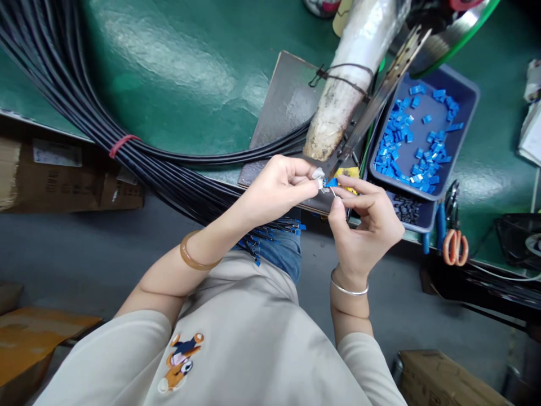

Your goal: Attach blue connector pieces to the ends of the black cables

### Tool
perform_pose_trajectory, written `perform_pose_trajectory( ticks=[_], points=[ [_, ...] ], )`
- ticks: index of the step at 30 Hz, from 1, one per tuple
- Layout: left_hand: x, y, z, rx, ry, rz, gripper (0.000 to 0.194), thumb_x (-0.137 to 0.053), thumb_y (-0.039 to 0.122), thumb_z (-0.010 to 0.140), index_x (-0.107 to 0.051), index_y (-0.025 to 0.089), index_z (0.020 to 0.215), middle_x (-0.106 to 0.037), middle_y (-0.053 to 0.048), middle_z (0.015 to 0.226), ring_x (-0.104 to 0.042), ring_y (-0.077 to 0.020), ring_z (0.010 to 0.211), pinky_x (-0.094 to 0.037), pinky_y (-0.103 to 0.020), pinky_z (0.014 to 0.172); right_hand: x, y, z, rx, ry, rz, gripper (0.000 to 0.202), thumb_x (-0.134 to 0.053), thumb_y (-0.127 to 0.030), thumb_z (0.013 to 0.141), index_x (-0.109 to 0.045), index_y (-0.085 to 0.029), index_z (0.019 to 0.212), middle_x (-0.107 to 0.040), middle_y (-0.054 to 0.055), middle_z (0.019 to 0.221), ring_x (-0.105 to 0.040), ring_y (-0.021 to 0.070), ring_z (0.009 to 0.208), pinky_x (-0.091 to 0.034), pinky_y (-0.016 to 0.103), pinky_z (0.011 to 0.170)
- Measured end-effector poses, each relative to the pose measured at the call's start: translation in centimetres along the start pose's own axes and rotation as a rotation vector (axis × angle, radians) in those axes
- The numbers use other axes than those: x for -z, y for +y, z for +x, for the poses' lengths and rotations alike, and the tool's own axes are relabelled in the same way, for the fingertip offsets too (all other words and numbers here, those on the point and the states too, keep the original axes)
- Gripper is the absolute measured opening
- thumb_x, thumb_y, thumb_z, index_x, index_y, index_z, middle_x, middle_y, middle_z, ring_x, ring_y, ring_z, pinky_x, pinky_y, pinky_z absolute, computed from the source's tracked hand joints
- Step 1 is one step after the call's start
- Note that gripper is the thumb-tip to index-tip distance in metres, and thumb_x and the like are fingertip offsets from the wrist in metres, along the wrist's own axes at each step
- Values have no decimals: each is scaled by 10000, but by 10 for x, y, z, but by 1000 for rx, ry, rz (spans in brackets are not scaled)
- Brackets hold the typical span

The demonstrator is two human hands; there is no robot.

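My left hand (pixel 283 183) is closed in a pinch, white wrapping on its thumb and finger tips. At those tips sits a small blue connector (pixel 332 182) with fine wire ends beside it. My right hand (pixel 366 214) faces it from the other side, thumb and fingers pinching a thin pale wire (pixel 332 192); its fingertips come close to the blue connector. Just above both hands, the narrow tip of a soldering iron (pixel 344 152) points down at the connector. A yellow sponge (pixel 350 172) lies behind my right fingers and is partly hidden.
Black cables (pixel 169 163), tied with a red band (pixel 122 145), cross from the left; blue-tipped ends hang at my lap. A tray (pixel 469 113) holds loose blue connectors. Orange-handled scissors (pixel 455 248) hang at the bench edge. A wrapped duct (pixel 342 84) hangs over the dark board (pixel 291 84).
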State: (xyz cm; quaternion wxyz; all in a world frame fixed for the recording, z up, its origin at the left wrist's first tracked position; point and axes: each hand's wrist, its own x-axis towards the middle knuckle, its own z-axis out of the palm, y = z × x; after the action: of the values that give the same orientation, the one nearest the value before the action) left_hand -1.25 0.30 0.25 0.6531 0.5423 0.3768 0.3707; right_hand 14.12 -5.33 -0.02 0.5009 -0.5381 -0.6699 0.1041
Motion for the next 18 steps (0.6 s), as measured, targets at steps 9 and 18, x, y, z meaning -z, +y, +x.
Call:
perform_pose_trajectory(
  ticks=[9,18],
  points=[
    [0,4,1,-9,12,2,158,-562,149,800,-597,123,648,-377,44,533,-287,-41,496,-206,-222,481,3,-6,4,14,-23,-48,115,-651,-94,808,-632,-207,813,-721,38,1051,-719,207,1000,-653,407,857],
    [1,3,-2,18,-8,12,144,-566,166,793,-603,127,660,-400,37,545,-301,-49,507,-217,-228,487,2,-2,2,17,-23,-31,112,-664,-100,803,-617,-201,793,-724,42,1033,-726,190,958,-662,369,798]
  ],
)
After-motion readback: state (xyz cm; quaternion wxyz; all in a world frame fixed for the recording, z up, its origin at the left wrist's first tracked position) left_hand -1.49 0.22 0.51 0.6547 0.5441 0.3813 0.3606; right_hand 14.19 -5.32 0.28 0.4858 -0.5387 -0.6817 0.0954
